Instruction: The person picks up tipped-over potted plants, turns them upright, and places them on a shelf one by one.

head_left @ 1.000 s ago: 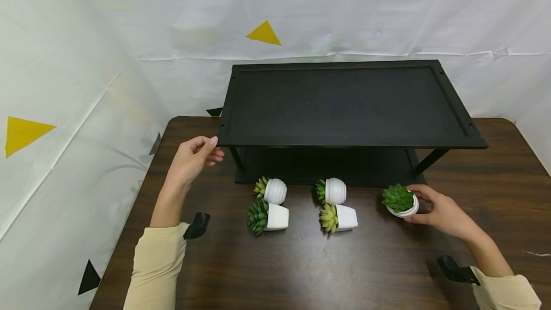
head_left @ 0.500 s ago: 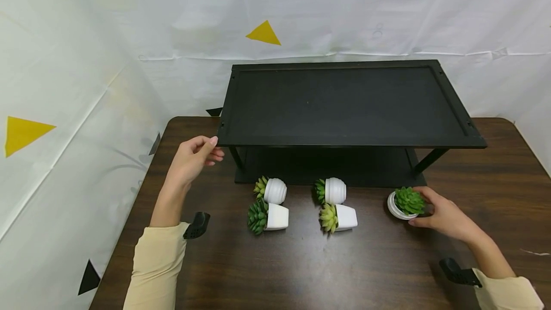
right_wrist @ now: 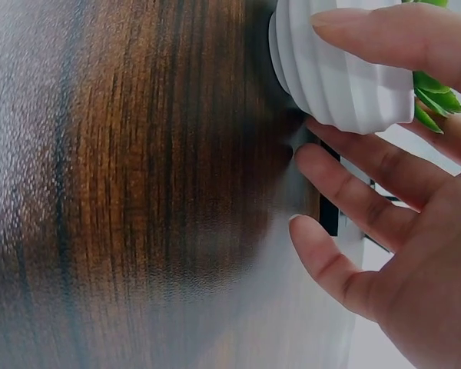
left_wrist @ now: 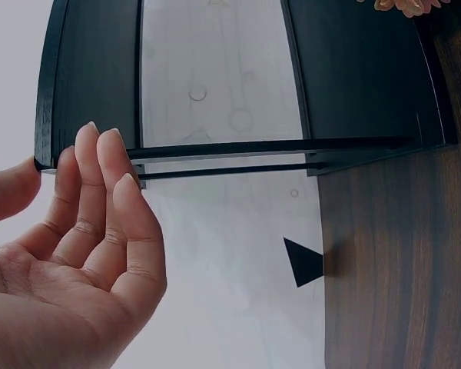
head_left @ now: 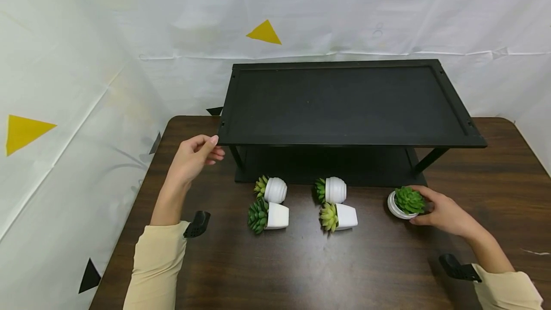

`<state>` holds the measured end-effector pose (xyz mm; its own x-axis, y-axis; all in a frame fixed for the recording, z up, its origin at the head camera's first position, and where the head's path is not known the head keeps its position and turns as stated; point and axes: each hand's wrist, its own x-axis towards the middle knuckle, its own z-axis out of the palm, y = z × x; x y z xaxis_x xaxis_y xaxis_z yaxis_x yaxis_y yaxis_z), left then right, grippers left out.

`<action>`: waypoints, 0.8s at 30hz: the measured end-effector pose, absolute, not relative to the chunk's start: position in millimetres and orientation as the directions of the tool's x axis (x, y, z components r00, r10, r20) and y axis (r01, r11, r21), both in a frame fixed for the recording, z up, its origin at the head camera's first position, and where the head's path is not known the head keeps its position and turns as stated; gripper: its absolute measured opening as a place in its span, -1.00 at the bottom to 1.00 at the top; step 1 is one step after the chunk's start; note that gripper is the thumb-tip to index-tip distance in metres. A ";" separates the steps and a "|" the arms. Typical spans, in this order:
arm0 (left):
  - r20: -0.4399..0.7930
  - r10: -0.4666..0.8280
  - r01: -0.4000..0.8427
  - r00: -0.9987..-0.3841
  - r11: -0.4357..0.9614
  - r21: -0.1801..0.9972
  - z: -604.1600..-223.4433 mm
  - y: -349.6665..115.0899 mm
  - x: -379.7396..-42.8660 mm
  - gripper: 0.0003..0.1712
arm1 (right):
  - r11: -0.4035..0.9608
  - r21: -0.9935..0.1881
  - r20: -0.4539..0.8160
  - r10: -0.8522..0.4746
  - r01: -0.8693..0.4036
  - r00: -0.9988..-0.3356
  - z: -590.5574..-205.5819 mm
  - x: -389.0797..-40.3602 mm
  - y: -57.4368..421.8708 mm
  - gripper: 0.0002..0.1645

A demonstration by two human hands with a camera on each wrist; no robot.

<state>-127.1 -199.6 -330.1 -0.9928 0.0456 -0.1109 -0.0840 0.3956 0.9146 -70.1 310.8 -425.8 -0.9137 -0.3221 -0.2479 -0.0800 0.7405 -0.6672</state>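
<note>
At the front left corner of a black two-tier shelf (head_left: 344, 104), my left hand (head_left: 193, 154) pinches the top board's edge. The left wrist view shows the thumb on one side of the board (left_wrist: 92, 77) and the fingers on the other. On the table's right side, my right hand (head_left: 445, 212) holds a green artificial succulent in a ribbed white pot (head_left: 397, 208), thumb on one side and fingers on the other. That pot looks upright with its base at the tabletop; in the right wrist view the pot (right_wrist: 334, 73) hides part of the fingers.
Two potted succulents, one round-potted (head_left: 275, 190) and one square-potted (head_left: 277, 215), lie on their sides left of centre. Another such pair (head_left: 336, 190) lies nearer the middle. All rest on the brown table (head_left: 280, 271), before the shelf's lower board (head_left: 344, 164).
My right hand has tipped the held succulent from leaning left to roughly upright, its leaves shifting right. My left hand stays at the shelf corner.
</note>
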 end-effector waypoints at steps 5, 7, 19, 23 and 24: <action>-0.122 0.036 -0.097 -0.992 0.406 0.909 -329.7 -199.0 -127.3 -0.55 | 0.733 -0.674 -0.239 -0.334 -0.092 -0.912 -426.7 -70.9 312.0 -0.12; -0.129 0.032 -0.105 -0.991 0.411 0.906 -329.6 -198.8 -127.3 -0.54 | 0.729 -0.678 -0.238 -0.340 -0.095 -0.910 -426.8 -71.3 312.2 -0.12; -0.129 0.031 -0.106 -0.991 0.406 0.908 -330.5 -199.0 -127.4 -0.56 | 0.729 -0.680 -0.245 -0.333 -0.084 -0.910 -428.2 -71.8 312.4 -0.09; -0.132 0.031 -0.108 -0.991 0.403 0.909 -330.8 -199.1 -127.4 -0.56 | 0.735 -0.674 -0.241 -0.322 -0.081 -0.916 -427.8 -71.2 311.8 -0.10; -0.131 0.031 -0.108 -0.991 0.403 0.909 -330.9 -199.1 -127.4 -0.56 | 0.737 -0.671 -0.239 -0.318 -0.081 -0.917 -427.9 -71.0 311.5 -0.10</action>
